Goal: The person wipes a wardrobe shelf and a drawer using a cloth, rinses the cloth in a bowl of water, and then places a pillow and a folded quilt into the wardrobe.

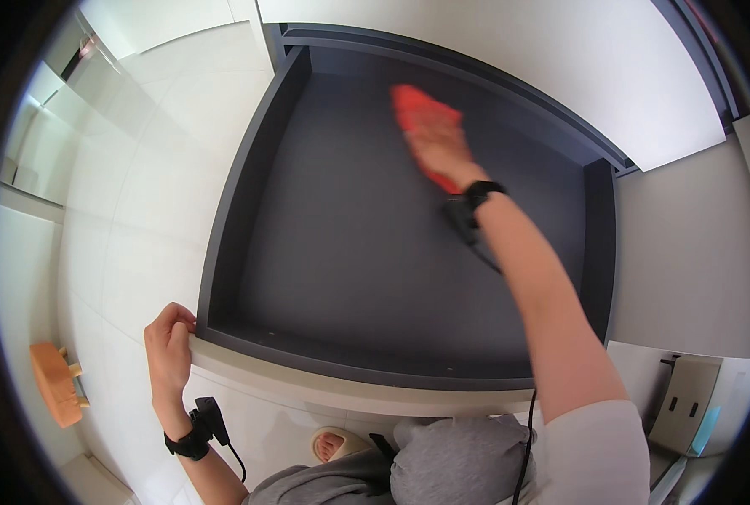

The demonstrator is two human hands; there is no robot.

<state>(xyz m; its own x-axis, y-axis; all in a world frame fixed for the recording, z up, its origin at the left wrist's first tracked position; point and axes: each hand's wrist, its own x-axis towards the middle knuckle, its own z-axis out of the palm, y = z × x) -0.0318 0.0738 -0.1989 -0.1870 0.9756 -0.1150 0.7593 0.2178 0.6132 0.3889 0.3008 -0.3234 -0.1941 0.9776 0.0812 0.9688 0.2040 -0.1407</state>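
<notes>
The head-worn fisheye camera looks steeply down from above the front of the open drawer. It faces the drawer's rear at close range, with the drawer's interior occupying mid-field.

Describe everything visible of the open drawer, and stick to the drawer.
The drawer is a wide box standing open below a white cabinet panel. Its floor and walls look matte dark grey; a paler front panel runs along the person's side. Two tiny marks show near that front edge; the material is uncertain. The left hand is at its near left corner. Inside, the blurred right hand appears to press a red cloth to the floor.
</notes>
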